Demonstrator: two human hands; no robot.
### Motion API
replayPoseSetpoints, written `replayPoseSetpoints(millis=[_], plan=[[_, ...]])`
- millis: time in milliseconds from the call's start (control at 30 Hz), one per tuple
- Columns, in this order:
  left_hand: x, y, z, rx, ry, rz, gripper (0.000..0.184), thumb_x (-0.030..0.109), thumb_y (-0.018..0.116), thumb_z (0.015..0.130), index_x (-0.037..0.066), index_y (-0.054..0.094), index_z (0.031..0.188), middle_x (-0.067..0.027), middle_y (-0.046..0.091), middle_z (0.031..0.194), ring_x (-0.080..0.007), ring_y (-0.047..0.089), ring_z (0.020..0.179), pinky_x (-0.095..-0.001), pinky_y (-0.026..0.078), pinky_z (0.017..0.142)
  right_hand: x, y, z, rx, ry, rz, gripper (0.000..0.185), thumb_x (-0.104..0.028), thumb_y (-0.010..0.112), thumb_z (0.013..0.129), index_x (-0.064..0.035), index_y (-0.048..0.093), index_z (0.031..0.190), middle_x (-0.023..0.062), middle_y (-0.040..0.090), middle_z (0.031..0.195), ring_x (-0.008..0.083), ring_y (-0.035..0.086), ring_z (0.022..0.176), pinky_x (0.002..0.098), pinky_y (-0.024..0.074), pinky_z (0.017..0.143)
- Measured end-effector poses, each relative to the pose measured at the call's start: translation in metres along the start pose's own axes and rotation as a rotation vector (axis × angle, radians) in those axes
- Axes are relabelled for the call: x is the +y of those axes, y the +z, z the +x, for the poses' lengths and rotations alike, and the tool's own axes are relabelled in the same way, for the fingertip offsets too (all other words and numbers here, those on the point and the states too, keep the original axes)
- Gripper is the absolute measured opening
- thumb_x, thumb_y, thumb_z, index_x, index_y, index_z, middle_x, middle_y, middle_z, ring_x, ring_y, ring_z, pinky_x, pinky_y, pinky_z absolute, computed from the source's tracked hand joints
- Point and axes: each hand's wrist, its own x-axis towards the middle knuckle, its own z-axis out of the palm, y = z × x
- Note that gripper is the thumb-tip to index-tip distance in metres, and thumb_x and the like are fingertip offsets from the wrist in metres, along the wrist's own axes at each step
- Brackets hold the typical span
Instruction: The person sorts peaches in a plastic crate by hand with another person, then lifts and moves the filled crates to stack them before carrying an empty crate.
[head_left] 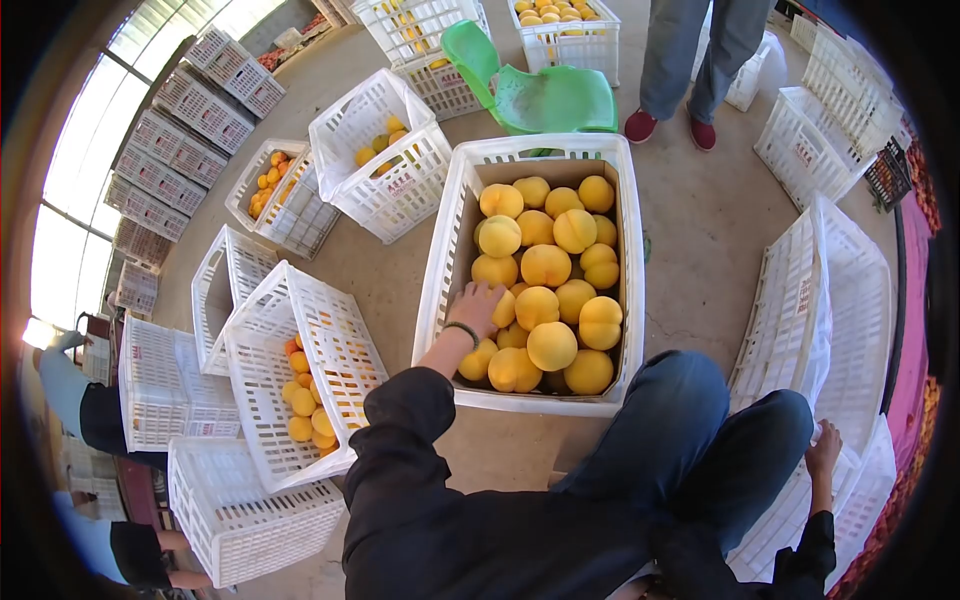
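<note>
Yellow peaches point(546, 265) fill a white plastic crate point(631, 250) lined with brown cardboard, straight ahead of my knees. My left hand point(476, 308), with a dark bracelet at the wrist, reaches over the crate's near left part. Its fingers are spread on the peaches along the left side; the fingertips are partly lost among the fruit. Far to the right, my right hand point(824, 448) is down beside my knee, with fingers closed on the rim of a white crate point(800, 300) with a pale liner.
A tilted crate of peaches point(300, 375) stands at the left, near a lined crate point(390, 190) with some fruit. Beyond the middle crate is a green chair point(555, 100). A person's legs point(700, 60) stand behind it. Stacked crates point(165, 160) line the far left.
</note>
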Motion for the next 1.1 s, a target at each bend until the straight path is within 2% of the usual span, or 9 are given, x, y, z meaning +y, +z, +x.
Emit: replayPoseSetpoints(millis=[133,200,400,633,700,833,933,1000,1100], plan=[[0.027,0.003,0.005,0.359,0.188,-0.078,0.059,0.023,0.068,0.067,0.01,0.041,0.117,-0.0121,0.046,0.109,-0.03,0.05,0.098,-0.0373,0.044,0.08,-0.006,-0.011,-0.001,-0.071,0.012,-0.014,0.026,-0.023,0.061,0.073,-0.0038,0.053,0.088,0.0144,0.054,0.085,0.0331,0.049,0.086,0.0421,0.0367,0.077],[0.048,-0.007,0.008,0.184,-0.066,-0.436,0.057,0.037,0.062,0.072,0.009,0.041,0.116,-0.0128,0.052,0.103,-0.0312,0.056,0.09,-0.0388,0.046,0.075,-0.008,-0.01,-0.001,-0.082,0.034,-0.007,0.025,-0.022,0.06,0.074,-0.0037,0.054,0.088,0.0145,0.054,0.086,0.0329,0.049,0.087,0.0421,0.0365,0.078],[0.101,-0.035,-0.016,-0.169,-0.075,-0.229,0.077,0.061,0.057,0.067,0.007,0.04,0.119,-0.0183,0.051,0.107,-0.0331,0.058,0.086,-0.0392,0.047,0.071,-0.007,-0.007,-0.002,-0.035,0.033,-0.008,0.023,-0.022,0.058,0.075,-0.004,0.054,0.089,0.0147,0.054,0.085,0.0327,0.049,0.086,0.042,0.0355,0.079],[0.095,-0.019,-0.022,-0.095,0.067,-0.252,0.08,0.052,0.067,0.061,0.009,0.039,0.122,-0.0183,0.044,0.111,-0.0333,0.057,0.085,-0.0393,0.047,0.072,-0.004,-0.001,-0.004,0.068,0.0,0.02,0.023,-0.021,0.059,0.072,-0.0041,0.054,0.085,0.0139,0.053,0.082,0.0324,0.049,0.083,0.0405,0.0357,0.076],[0.088,-0.019,-0.024,-0.109,0.224,-0.341,0.076,0.045,0.07,0.06,0.012,0.041,0.121,-0.0149,0.043,0.109,-0.0337,0.056,0.085,-0.0402,0.047,0.073,-0.005,-0.001,-0.005,0.118,-0.034,0.036,0.023,-0.021,0.059,0.071,-0.0043,0.053,0.086,0.0136,0.053,0.082,0.0321,0.049,0.083,0.0404,0.0354,0.076],[0.088,-0.012,-0.025,-0.089,0.193,-0.358,0.073,0.047,0.07,0.061,0.014,0.042,0.119,-0.0129,0.042,0.112,-0.0335,0.054,0.09,-0.0402,0.046,0.076,-0.004,0.002,-0.004,0.116,-0.018,0.044,0.023,-0.02,0.059,0.07,-0.0044,0.052,0.086,0.0132,0.052,0.082,0.0317,0.048,0.084,0.04,0.035,0.076],[0.089,-0.006,-0.02,0.114,0.299,-0.225,0.068,0.051,0.063,0.068,0.014,0.04,0.121,-0.0126,0.04,0.115,-0.0334,0.052,0.096,-0.0399,0.044,0.079,-0.007,-0.001,-0.004,0.12,0.013,0.059,0.026,-0.019,0.061,0.068,-0.0042,0.052,0.086,0.0133,0.05,0.082,0.0322,0.047,0.085,0.04,0.0346,0.077],[0.089,-0.013,-0.017,-0.084,0.199,-0.312,0.065,0.052,0.053,0.075,0.015,0.035,0.125,-0.0142,0.036,0.121,-0.0329,0.049,0.101,-0.0399,0.043,0.081,-0.002,0.006,-0.006,0.157,-0.004,0.04,0.029,-0.02,0.064,0.065,-0.0041,0.052,0.085,0.0137,0.05,0.081,0.0329,0.046,0.085,0.0409,0.0343,0.077],[0.093,-0.015,-0.018,-0.052,0.17,-0.309,0.063,0.052,0.047,0.079,0.016,0.03,0.129,-0.0157,0.031,0.128,-0.0347,0.047,0.102,-0.0414,0.041,0.083,0.0,0.005,-0.006,0.136,-0.009,0.068,0.033,-0.021,0.066,0.062,-0.0045,0.051,0.087,0.0142,0.05,0.082,0.0332,0.047,0.085,0.0411,0.0339,0.079]])
